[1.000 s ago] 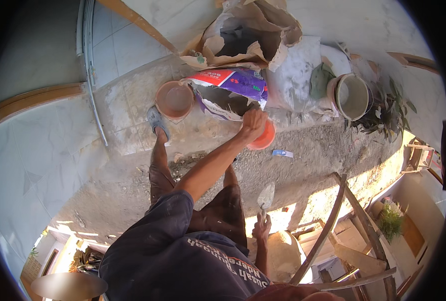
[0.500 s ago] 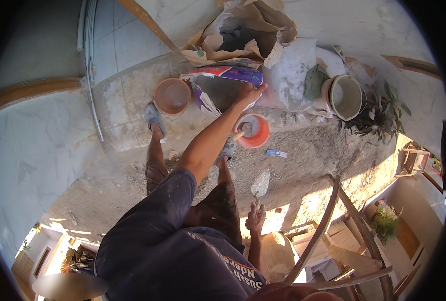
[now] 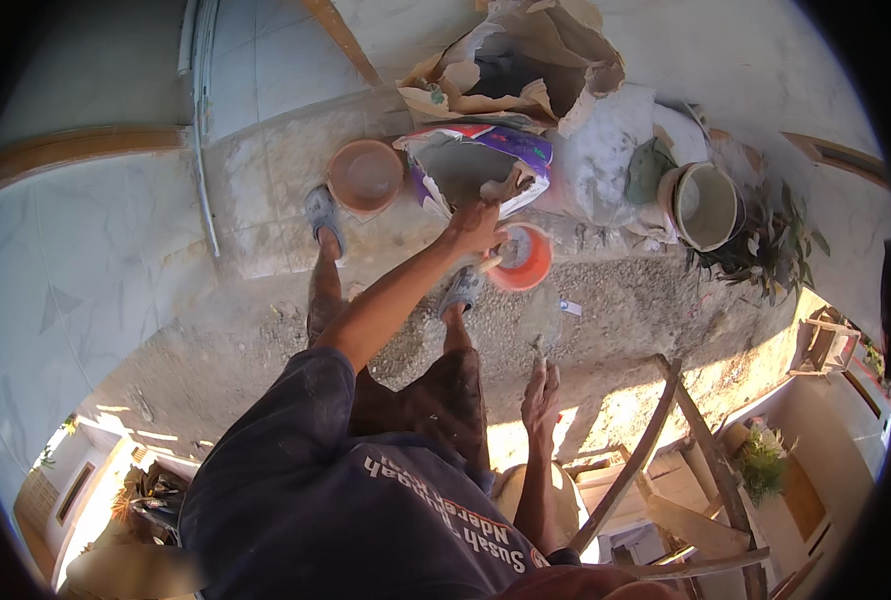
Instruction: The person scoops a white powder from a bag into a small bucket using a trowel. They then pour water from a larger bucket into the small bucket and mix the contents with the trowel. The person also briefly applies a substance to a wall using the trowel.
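Note:
My left hand (image 3: 478,227) is held between the torn purple-and-white bag (image 3: 530,146) and the orange bucket (image 3: 537,272), off the bag's edge. Its fingers look loosely apart, with nothing visible in them. Grey powder lies inside the bag. A tool with a light handle (image 3: 490,263) leans in the bucket, close below that hand; its head is partly hidden. Lower right, my right hand (image 3: 540,398) is closed round the handle of a trowel (image 3: 540,318), whose pale blade points toward the bucket and blurs into the gravel.
A brown bucket (image 3: 365,172) stands left of the bag. Behind is a large torn paper sack (image 3: 590,80); to the right are a pale bucket (image 3: 705,207) and a plant (image 3: 765,245). Wooden poles (image 3: 633,455) rise at lower right over gravelly ground (image 3: 625,310).
My left hand has let go of the bag's rim and come back toward the orange bucket. My right hand has moved forward and slightly right with the trowel.

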Tool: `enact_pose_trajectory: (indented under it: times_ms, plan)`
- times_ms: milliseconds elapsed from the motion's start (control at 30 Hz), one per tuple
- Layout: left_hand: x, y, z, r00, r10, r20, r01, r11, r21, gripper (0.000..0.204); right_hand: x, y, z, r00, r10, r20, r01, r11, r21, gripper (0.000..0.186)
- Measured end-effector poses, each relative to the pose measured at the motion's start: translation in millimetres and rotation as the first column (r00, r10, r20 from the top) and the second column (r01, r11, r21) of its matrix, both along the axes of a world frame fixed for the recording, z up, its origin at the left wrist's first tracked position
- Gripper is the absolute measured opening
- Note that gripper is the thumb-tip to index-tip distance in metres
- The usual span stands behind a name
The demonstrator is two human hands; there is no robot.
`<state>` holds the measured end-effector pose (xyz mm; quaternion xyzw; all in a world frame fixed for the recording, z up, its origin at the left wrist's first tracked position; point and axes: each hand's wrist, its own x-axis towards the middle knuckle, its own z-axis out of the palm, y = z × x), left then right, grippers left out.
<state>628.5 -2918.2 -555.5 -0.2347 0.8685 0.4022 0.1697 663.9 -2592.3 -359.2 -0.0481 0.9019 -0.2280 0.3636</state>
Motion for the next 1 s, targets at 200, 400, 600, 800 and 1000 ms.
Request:
enact_pose_trajectory:
  times_ms: [200, 400, 600, 800, 1000]
  plan:
    - [70, 12, 31, 0.909, -0.072, -0.41, 0.012, 0.989, -0.148, 0.07, -89, -190, 13, 0.659, 0.615, -0.433, -0.654, 0.753, 0.073, 0.035]
    - [208, -2, 74, 0.909, 0.196, -0.368, -0.201, 0.979, 0.023, 0.05, -119, -362, -89, 0.248, 0.966, -0.078, -0.784, 0.247, 0.569, 0.028]
    - [362, -47, 60, 0.907, 0.352, -0.232, -0.392, 0.906, -0.16, 0.05, -139, -376, -253, 0.225, 0.97, -0.088, -0.681, 0.221, 0.698, 0.024]
    - [420, -61, 47, 0.77, 0.551, -0.323, -0.623, 0.757, -0.195, 0.053, -161, -354, -277, 0.131, 0.991, -0.033, -0.795, 0.125, 0.594, 0.021]
    - [422, -72, 32, 0.763, 0.553, -0.336, -0.632, 0.748, -0.204, 0.052, -165, -350, -300, 0.206, 0.979, -0.005, -0.825, 0.176, 0.538, 0.028]
